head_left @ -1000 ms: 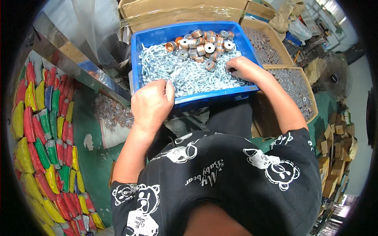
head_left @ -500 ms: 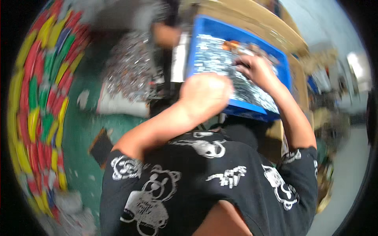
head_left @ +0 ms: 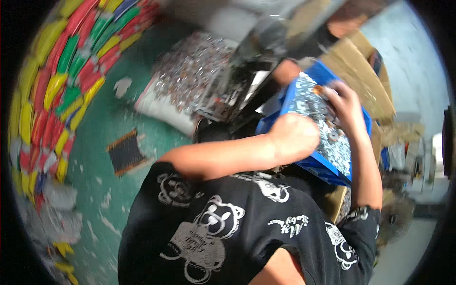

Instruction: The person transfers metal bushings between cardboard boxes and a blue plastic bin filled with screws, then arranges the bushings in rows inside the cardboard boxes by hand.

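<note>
Frame is motion-blurred and tilted. Blue plastic bin (head_left: 327, 164) full of small silvery metal parts (head_left: 332, 142) sits in front of the person. Left hand (head_left: 297, 135) rests curled on the bin's near rim, knuckles up; can't tell if it holds anything. Right hand (head_left: 344, 102) is further in, over the parts, fingers bent down into the pile; grip not readable through blur. White sack of shiny metal pieces (head_left: 190, 80) lies on the green floor (head_left: 109, 190), well left of the left hand. Cardboard boxes (head_left: 365, 71) just beyond the right hand.
</note>
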The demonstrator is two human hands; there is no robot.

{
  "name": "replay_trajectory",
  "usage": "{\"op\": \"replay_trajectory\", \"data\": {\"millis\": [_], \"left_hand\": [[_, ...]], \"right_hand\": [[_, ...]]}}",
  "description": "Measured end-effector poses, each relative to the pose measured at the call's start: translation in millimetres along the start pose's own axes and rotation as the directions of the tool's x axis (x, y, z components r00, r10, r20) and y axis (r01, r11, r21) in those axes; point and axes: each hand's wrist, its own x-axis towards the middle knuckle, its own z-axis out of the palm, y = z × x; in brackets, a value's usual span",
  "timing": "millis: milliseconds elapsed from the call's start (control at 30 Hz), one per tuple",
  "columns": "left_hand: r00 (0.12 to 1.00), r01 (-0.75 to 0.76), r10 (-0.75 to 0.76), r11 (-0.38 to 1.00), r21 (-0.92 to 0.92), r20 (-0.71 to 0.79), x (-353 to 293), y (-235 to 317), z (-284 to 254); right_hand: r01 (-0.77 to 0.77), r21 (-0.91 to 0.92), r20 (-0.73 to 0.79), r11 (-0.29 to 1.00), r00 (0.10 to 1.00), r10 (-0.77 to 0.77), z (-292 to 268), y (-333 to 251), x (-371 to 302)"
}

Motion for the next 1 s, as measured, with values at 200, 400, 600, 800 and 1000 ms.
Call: {"op": "replay_trajectory", "data": {"millis": [200, 400, 600, 800, 1000], "left_hand": [[0.986, 0.164, -0.165, 0.986, 0.029, 0.032, 11, 14, -4], [0.979, 0.18, -0.188, 0.979, 0.095, 0.081, 13, 15, -5], [0.942, 0.256, -0.29, 0.946, 0.198, 0.167, 23, 24, 2], [0.954, 0.196, -0.235, 0.959, 0.205, 0.185, 19, 21, -7], [0.934, 0.205, -0.265, 0.947, 0.249, 0.24, 21, 20, -1]], "right_hand": [[0.112, 0.224, -0.021, 0.968, 0.994, -0.11, 23, -37, 103], [0.283, 0.164, -0.171, 0.945, 0.952, -0.255, 2, 0, 87], [0.13, 0.115, -0.356, 0.985, 0.931, -0.081, -90, 136, -84], [-0.497, 0.022, -0.706, 0.868, 0.607, 0.365, -164, 233, -307], [-0.775, -0.271, -0.638, 0.571, 0.589, 0.496, -133, 271, -416]]}}
